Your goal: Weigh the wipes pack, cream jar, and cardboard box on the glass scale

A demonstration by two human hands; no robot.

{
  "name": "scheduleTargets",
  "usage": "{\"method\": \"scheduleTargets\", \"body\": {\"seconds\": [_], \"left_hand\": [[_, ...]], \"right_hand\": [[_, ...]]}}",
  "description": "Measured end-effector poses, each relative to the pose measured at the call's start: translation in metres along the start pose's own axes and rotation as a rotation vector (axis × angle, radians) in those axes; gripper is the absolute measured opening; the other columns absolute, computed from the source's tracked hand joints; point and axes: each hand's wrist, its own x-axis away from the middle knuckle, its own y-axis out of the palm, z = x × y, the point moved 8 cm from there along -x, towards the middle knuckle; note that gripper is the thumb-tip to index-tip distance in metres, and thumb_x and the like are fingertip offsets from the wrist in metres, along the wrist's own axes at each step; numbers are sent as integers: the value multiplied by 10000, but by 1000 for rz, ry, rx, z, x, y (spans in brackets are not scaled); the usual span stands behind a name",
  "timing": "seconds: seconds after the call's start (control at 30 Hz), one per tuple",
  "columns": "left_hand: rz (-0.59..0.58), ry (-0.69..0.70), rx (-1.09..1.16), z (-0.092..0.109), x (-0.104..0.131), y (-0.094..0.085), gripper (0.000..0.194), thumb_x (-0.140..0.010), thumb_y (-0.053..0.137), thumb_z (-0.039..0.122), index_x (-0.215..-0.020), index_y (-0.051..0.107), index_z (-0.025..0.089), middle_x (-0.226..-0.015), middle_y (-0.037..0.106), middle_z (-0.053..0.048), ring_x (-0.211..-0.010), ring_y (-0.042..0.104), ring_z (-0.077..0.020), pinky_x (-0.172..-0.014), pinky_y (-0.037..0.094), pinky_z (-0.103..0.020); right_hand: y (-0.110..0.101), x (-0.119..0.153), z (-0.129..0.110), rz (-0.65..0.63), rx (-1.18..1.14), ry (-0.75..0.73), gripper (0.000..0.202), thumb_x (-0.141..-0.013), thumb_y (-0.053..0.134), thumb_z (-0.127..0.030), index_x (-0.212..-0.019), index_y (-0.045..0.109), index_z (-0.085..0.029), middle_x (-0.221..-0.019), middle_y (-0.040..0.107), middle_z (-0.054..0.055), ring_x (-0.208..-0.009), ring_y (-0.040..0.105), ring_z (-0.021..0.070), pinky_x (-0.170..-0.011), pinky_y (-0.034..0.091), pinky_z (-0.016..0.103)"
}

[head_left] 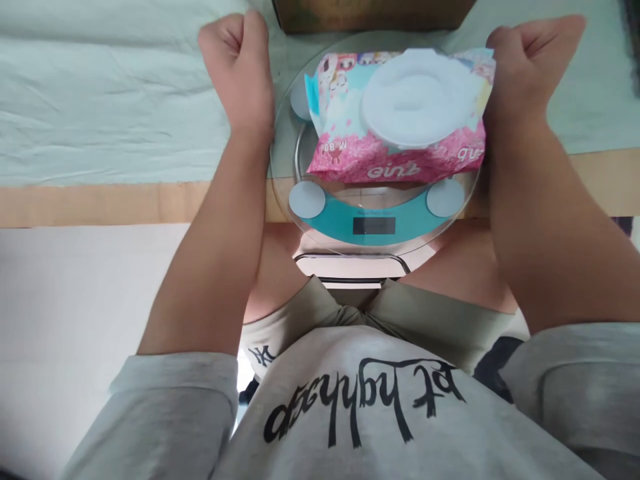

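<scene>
As a seated person looks down past a grey printed shirt [360, 407] and khaki shorts [440, 320], a round glass scale [340, 220] overhangs the near edge of a table [100, 205], its display [374, 225] dark. On the scale lies a pink and blue wipes packet [350, 147], white lid [420, 100] up and closed. The left hand [239, 63] is just beside the scale, fingers curled into a fist; the right hand [533, 67], also fisted, is by the packet's end, perhaps touching it. Farther off, a brown box [375, 15] stands on pale green cloth [100, 100].
</scene>
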Motion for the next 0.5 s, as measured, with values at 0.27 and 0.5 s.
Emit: {"method": "scheduleTargets", "body": {"seconds": [0.27, 0.5], "left_hand": [[-200, 63, -242, 12, 10, 6, 728, -940, 585, -263, -583, 176, 222, -694, 87, 34, -666, 124, -91, -629, 115, -320], [-514, 78, -464, 28, 20, 10, 724, -814, 609, -272, -489, 155, 188, -599, 62, 33, -627, 56, -72, -609, 23, -372]], "right_hand": [[1, 15, -6, -53, 80, 42, 501, -1128, 717, -231, -786, 387, -73, -669, 184, -52, -662, 167, -21, -576, 194, 91], [4, 15, -7, -136, -13, -167, 629, -1104, 626, -92, -676, 165, -118, -626, 21, -17, -633, 96, -1, -595, 69, 237]]}}
